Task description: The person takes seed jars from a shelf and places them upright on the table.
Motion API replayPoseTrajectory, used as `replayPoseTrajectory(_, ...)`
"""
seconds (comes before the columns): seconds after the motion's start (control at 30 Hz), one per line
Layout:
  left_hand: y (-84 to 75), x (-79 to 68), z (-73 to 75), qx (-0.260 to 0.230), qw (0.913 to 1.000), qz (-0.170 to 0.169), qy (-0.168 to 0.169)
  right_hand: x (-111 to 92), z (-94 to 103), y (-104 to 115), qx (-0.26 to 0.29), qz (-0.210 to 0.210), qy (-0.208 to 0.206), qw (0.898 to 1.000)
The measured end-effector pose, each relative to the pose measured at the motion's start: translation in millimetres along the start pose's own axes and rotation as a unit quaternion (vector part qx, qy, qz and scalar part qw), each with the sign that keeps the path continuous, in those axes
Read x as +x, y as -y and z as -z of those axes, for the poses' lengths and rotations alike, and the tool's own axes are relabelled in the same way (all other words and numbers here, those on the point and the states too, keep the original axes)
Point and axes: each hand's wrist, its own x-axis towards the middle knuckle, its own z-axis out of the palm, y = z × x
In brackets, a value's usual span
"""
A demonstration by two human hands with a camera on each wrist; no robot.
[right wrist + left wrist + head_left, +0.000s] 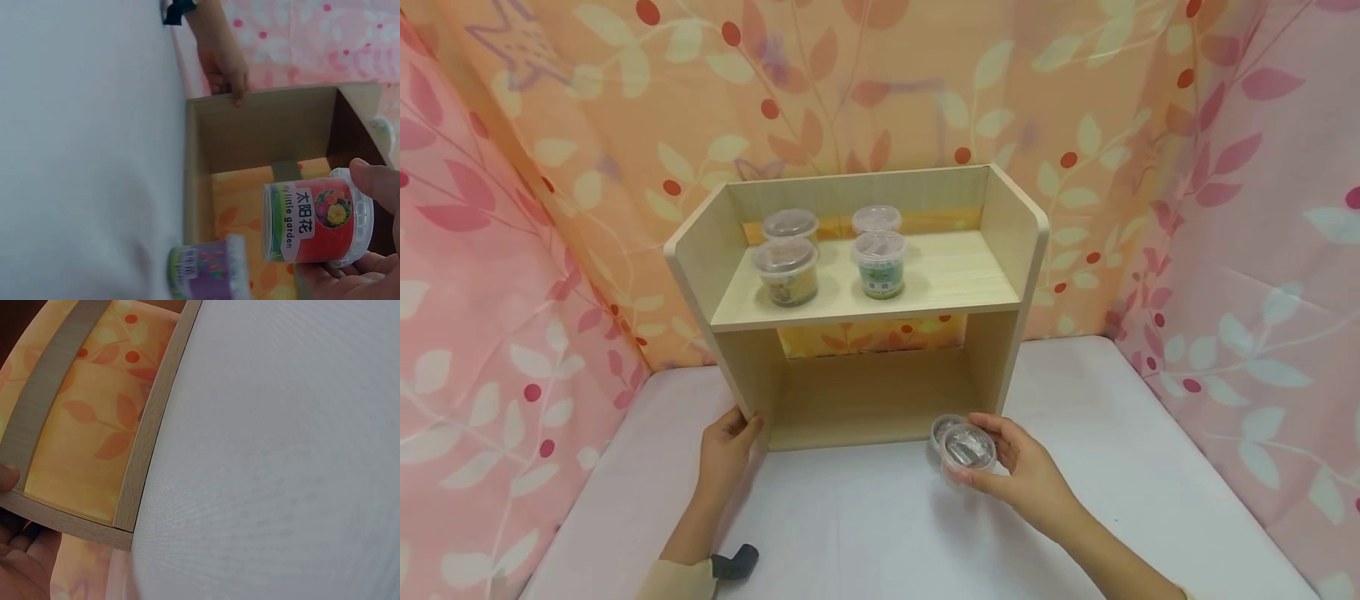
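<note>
My right hand [1026, 475] holds a clear-lidded plastic tub [967, 450] in front of the shelf's lower right corner. In the right wrist view this tub has a red "My little garden" label [300, 219] with flowers on it. Just behind it is a second tub with a purple label [209, 269], near the white tabletop. With thumb on the inside and fingers on the outside, my left hand [724, 454] grips the front edge of the left side panel [75, 528] of the small wooden shelf [865, 312], low down.
On the upper board stand two yellowish tubs [790, 279] at the left and two more, the front one green-labelled [882, 271], near the middle. Floral curtains [865, 100] enclose the white table [850, 533] on three sides. A black strap [736, 563] sits at the left wrist.
</note>
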Motion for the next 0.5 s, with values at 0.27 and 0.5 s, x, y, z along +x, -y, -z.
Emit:
replayPoseTrajectory(0.27,-0.1,-1.6,-0.5,0.002,1.0000,-0.006,0.000,-10.2,-3.7,-30.2,-0.003,0.011,0.013,1.000)
replayPoseTrajectory(0.5,-1.7,-1.9,2.5,-0.008,0.9998,-0.011,0.012,-15.6,-12.5,-46.9,-0.027,-0.020,0.021,0.999)
